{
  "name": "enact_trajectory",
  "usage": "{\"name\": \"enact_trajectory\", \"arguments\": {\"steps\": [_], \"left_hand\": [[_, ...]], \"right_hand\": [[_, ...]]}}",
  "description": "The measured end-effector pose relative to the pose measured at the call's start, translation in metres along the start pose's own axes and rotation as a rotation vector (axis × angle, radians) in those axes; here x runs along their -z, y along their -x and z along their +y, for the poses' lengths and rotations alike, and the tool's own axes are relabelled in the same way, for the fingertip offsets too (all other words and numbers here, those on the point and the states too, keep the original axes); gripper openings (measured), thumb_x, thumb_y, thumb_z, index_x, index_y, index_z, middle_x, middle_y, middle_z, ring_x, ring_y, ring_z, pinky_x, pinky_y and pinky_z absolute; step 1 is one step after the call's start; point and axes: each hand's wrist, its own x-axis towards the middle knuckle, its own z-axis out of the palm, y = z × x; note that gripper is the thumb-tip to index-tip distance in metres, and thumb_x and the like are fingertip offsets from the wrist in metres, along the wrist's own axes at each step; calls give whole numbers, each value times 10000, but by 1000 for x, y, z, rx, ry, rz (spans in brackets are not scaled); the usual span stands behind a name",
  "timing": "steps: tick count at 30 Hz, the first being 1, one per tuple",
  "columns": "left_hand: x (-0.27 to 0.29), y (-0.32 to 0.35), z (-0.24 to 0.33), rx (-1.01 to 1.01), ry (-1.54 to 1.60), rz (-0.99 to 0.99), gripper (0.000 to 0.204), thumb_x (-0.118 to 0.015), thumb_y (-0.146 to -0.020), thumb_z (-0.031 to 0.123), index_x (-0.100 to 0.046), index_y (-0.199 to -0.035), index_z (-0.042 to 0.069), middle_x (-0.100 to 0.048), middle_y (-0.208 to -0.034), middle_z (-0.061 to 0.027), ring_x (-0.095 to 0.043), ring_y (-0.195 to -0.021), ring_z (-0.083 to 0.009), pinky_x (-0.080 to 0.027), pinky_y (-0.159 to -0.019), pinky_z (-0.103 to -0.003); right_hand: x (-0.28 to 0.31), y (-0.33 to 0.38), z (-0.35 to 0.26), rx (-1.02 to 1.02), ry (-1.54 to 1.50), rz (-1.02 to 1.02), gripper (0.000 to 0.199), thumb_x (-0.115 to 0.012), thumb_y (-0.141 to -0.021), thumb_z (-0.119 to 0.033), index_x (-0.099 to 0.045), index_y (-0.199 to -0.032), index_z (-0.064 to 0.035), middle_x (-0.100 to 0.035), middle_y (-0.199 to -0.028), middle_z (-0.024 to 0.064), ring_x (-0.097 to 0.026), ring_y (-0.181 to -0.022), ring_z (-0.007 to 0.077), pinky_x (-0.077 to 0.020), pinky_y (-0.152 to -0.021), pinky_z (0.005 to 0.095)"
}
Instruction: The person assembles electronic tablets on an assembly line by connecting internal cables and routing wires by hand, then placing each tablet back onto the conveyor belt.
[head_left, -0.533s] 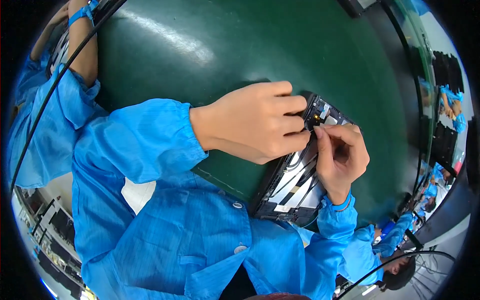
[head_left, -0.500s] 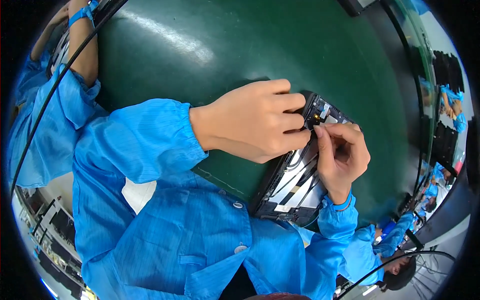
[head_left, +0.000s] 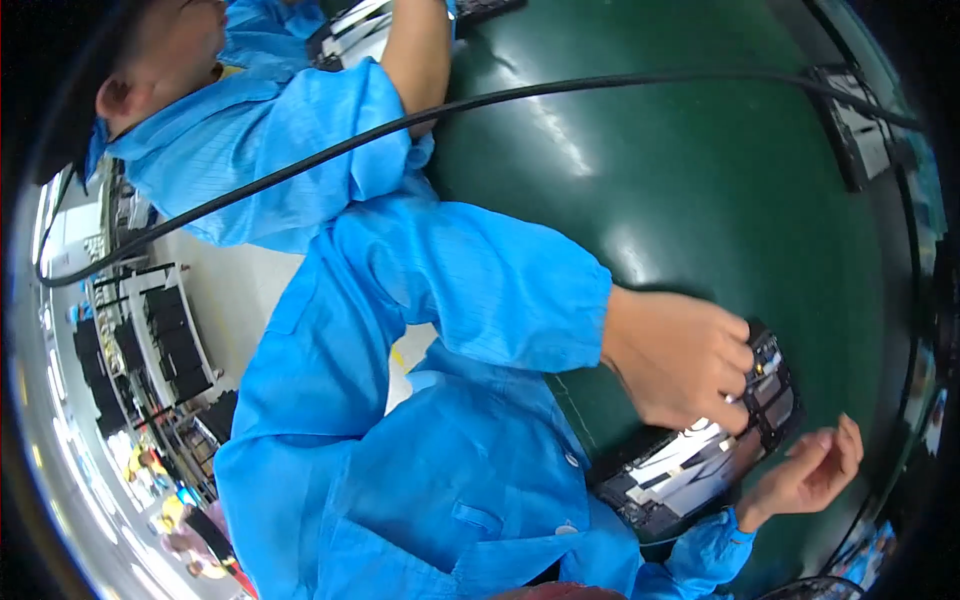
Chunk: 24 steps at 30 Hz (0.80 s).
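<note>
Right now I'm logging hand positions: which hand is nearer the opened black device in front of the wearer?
Left. The left hand is over the opened black device, though contact can't be told; the right hand is beside it, to the right, apart from it.

Green surface (head_left: 680, 190), smooth and shiny. Glare (head_left: 560, 135) at upper middle and centre, pale scratch line (head_left: 578, 412) along the near edge, lower centre. On it: open black device (head_left: 690, 462), pale panels showing, set at a slant, lower right. Second dark device (head_left: 860, 135), light panel, upper right by the border (head_left: 885, 260). Third device (head_left: 368, 38), black and pale, top left of centre, partly hidden.
</note>
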Motion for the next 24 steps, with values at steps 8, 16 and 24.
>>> {"name": "enact_trajectory", "arguments": {"steps": [8,16,24], "left_hand": [[-21,8,67,-277,499,-106,554,-751,-849,402,-675,-1321,122,-622,-1140,-151,-625,-1128,-344,-463,-1108,-595],[-52,11,76,-308,271,-174,687,-839,-686,407,-676,-1299,146,-646,-1310,-195,-615,-1270,-381,-360,-1261,-639],[-50,-17,9,-74,354,-291,930,-846,-683,309,-571,-1558,153,-548,-1524,-292,-545,-1399,-513,-387,-1284,-594]], "right_hand": [[27,-31,134,-377,-94,187,237,-615,-1108,-46,-692,-1328,-3,-751,-1236,72,-490,-724,42,-365,-582,202],[56,-25,161,-515,-160,262,260,-610,-1101,-48,-682,-1345,9,-755,-1193,68,-510,-711,38,-375,-570,200],[31,-8,163,-445,-162,447,136,-679,-1058,-54,-730,-1183,-66,-729,-1040,17,-562,-725,58,-412,-558,217]]}}
